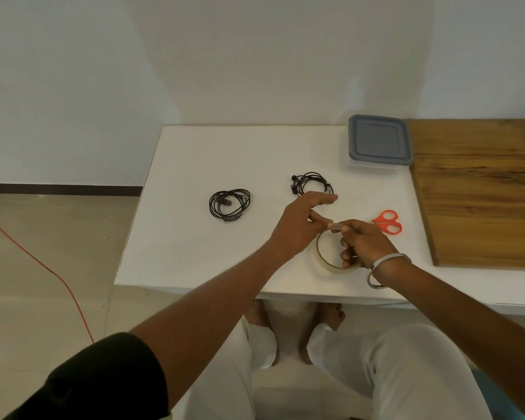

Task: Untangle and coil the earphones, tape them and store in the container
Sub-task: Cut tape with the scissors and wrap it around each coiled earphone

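Tape roll (pixel 326 262), one, a clear glossy ring, is gripped in my right hand (pixel 362 242): fingers curl through the hole and round the near rim, thumb on the top edge. My left hand (pixel 300 222) meets it at that top edge, thumb and forefinger pinched together on the tape there, the other fingers spread out ahead. I cannot tell whether a free end is lifted.

Earphones, two sets, both thin black cable wound into rough loops on the smooth white bench (pixel 194 237). One coiled set (pixel 311 184) lies just beyond my left hand's fingertips, two round buds on its left side; the other coiled set (pixel 229 204) lies well to the left of that hand, buds inside the loop.

Scissors (pixel 388 222), one pair, orange plastic handles, lie just beyond and right of my right hand; blades hidden behind it.

Container (pixel 378 142), one, square with rounded corners, clear body, grey-blue lid on, sits far beyond the right hand. Wooden board (pixel 479 192), one, dark grained, lies right of it.

Metal bangle (pixel 387 268), one, on the right wrist.
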Tool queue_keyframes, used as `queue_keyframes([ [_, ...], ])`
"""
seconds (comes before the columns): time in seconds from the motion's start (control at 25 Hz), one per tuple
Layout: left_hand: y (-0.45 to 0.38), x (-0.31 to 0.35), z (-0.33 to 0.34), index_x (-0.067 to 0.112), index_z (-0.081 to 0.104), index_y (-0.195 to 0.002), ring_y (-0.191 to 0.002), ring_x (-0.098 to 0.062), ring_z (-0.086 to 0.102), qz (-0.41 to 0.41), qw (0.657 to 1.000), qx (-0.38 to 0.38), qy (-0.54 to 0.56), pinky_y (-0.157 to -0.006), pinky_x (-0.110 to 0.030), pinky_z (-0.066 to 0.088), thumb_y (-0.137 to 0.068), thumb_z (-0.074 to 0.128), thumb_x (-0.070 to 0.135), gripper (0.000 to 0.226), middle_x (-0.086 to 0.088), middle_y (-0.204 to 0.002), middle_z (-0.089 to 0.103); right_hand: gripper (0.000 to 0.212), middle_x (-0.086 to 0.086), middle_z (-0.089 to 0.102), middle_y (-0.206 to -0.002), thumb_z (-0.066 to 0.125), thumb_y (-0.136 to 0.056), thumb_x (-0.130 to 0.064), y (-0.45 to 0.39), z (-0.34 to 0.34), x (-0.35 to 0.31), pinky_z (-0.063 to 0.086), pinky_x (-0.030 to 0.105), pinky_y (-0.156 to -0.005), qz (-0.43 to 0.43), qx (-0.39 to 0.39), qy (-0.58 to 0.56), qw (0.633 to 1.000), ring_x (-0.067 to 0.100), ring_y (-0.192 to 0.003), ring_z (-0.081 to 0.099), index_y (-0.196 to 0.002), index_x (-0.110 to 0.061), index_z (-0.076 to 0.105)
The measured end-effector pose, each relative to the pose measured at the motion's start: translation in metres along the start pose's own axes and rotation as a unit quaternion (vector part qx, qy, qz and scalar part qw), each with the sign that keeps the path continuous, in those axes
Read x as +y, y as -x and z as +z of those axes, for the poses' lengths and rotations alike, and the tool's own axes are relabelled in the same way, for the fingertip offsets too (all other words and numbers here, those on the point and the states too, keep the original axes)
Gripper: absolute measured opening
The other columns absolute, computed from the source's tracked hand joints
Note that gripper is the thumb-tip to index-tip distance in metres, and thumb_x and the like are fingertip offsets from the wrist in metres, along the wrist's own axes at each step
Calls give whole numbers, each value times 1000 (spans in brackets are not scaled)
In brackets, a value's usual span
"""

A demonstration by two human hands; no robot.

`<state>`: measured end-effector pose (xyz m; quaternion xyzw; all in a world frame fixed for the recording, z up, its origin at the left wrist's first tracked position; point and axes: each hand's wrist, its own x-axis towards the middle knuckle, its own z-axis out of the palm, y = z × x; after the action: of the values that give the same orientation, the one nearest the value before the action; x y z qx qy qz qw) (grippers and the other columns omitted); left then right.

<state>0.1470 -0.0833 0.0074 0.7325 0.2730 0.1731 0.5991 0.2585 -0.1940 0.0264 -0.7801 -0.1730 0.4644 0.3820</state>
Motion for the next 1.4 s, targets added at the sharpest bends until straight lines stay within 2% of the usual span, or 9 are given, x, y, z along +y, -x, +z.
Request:
queue_keyframes([
  [0.24,8,-16,3,7,57,-131,-92,-21,70,38,996,-31,-78,-88,-19,53,-83,60,-15,52,-10,-138,49,25,9,50,-65,38,-97,-13,-7,9,6,49,27,-47,22,18,14,1000,20,-48,52,-103,-7,61],
  [0.36,14,-21,5,5,55,-132,-103,-25,67,37,995,-40,-88,-91,-13,49,-83,58,-17,54,-12,-138,48,22,10,59,-62,38,-96,-15,-8,11,8,53,30,-54,10,30,76,997,22,-47,58,-100,-11,60],
  [0.44,19,-25,5,6,54,-134,-109,-24,65,30,995,-50,-85,-95,-17,49,-83,59,-16,56,-11,-138,47,17,11,64,-70,41,-95,-16,-10,12,9,54,28,-56,-33,69,141,987,22,-50,62,-101,-12,56],
  [0.56,24,-24,0,10,53,-134,-112,-22,64,-19,999,-42,-19,-94,-21,52,-83,61,-13,56,-6,-138,46,18,15,61,-98,49,-91,-15,-12,13,15,52,31,-72,-119,117,256,952,26,-79,61,-105,-6,57],
  [0.72,22,-10,-13,12,57,-128,-117,-12,61,-53,997,18,56,-93,-21,51,-83,49,-15,53,3,-134,56,28,9,52,-118,58,-86,-27,-5,12,22,42,42,-94,-144,145,389,899,27,-111,49,-111,-14,59],
  [0.84,16,3,-25,18,62,-123,-113,-10,63,-65,995,8,81,-95,-33,53,-82,46,-16,55,9,-127,63,24,6,53,-118,57,-88,-19,-2,10,7,45,34,-90,-210,156,229,938,22,-107,52,-112,-16,58],
  [1.0,19,16,-30,15,64,-118,-110,-19,65,-67,990,-27,119,-92,-42,53,-83,45,-16,51,1,-123,66,18,1,59,-108,48,-93,-16,-10,2,-26,51,34,-85,-174,93,-1,980,19,-100,56,-107,-20,58],
  [1.24,21,24,-29,14,63,-122,-110,-20,65,-75,983,-15,165,-92,-39,54,-88,42,-9,47,-4,-125,64,19,4,60,-110,52,-92,-17,-8,7,-34,55,27,-73,-188,34,-4,982,19,-100,59,-111,-17,56],
  [1.4,19,27,-25,25,65,-120,-116,-15,60,-89,976,-5,197,-95,-38,50,-81,47,2,49,3,-123,66,38,7,57,-113,59,-89,-19,-5,21,-34,55,29,-74,-122,19,-91,988,21,-100,60,-123,-17,44],
])
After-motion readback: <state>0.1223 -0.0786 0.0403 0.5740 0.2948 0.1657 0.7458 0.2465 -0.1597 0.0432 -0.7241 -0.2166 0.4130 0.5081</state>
